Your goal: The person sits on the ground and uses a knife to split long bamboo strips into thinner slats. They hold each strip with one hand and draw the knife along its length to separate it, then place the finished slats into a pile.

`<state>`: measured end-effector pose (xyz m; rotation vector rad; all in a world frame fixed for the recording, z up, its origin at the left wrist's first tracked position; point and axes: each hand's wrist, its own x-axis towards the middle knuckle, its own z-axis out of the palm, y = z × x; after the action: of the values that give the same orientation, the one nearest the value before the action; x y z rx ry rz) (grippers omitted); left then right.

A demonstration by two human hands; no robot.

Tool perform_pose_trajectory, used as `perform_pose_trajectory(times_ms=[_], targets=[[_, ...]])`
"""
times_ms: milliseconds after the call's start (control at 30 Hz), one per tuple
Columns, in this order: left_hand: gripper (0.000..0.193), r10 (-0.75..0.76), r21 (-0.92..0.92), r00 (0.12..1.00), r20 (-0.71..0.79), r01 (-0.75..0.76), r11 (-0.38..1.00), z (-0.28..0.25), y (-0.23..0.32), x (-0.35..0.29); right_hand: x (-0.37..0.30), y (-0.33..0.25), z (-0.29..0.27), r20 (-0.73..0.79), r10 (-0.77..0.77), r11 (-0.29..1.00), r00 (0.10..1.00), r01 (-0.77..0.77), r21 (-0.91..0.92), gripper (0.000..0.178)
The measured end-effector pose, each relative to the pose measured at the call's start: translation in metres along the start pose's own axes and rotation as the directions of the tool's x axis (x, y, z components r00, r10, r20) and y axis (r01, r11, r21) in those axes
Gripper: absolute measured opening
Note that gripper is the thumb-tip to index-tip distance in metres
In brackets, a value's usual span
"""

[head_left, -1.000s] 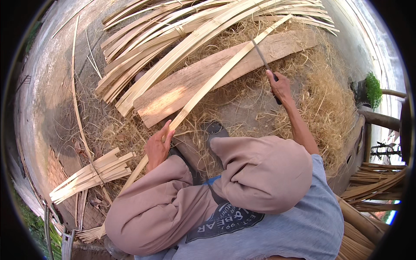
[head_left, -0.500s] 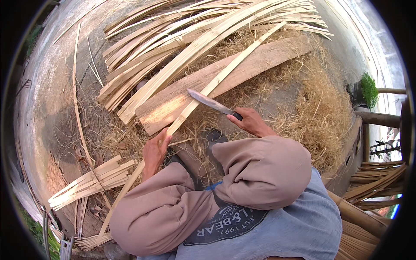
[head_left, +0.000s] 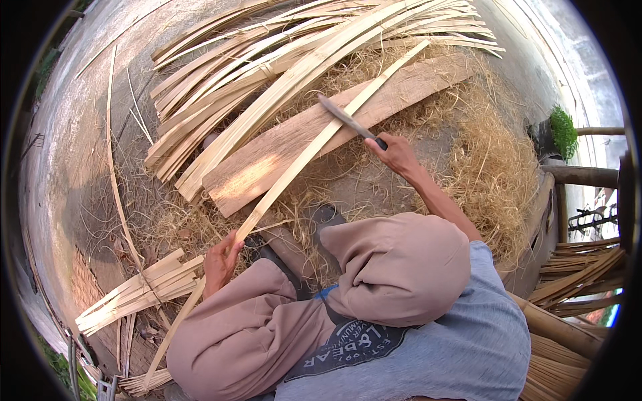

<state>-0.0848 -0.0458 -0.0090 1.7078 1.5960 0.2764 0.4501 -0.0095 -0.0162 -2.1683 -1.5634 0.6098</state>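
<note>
A long pale bamboo strip (head_left: 309, 151) runs slantwise from beside my left knee up across a wide wooden board (head_left: 267, 150). My left hand (head_left: 221, 264) is closed around the strip near the board's lower left end. In my right hand (head_left: 396, 156) is a knife (head_left: 349, 120) with a dark handle, gripped in closed fingers. Its blade lies across the strip over the middle of the board, pointing up and to the left. The two hands are well apart, with the right one farther out.
Bundled bamboo strips (head_left: 234, 87) lie beyond the board. A smaller bundle (head_left: 144, 291) is at the left. Curly shavings (head_left: 491, 167) cover the ground at the right and under the board. A potted green plant (head_left: 563, 134) and bamboo poles (head_left: 582, 176) stand at the right edge.
My right hand has moved the knife outward along the strip, and more of my right forearm shows. My left hand has drawn back toward my left knee, with the strip shifted along.
</note>
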Motion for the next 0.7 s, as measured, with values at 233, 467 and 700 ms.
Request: perform_pose_trajectory(times_ms=[233,467,700], targets=[[0.04,0.125,0.001,0.992,0.018,-0.125,0.992,-0.044,-0.091,-0.031,0.045,0.097,-0.043,-0.281,0.282,0.959,0.917,-0.277,0.059,0.065],[0.026,0.203,0.289,0.972,-0.12,-0.161,0.944,0.028,0.023,0.025,-0.051,-0.077,0.065,0.209,-0.159,0.979,0.965,0.126,0.162,0.052],[0.024,0.103,0.309,0.992,-0.069,-0.077,0.948,0.023,0.02,0.019,-0.037,-0.026,0.037,0.062,-0.071,0.996,0.996,0.068,0.054,0.055]])
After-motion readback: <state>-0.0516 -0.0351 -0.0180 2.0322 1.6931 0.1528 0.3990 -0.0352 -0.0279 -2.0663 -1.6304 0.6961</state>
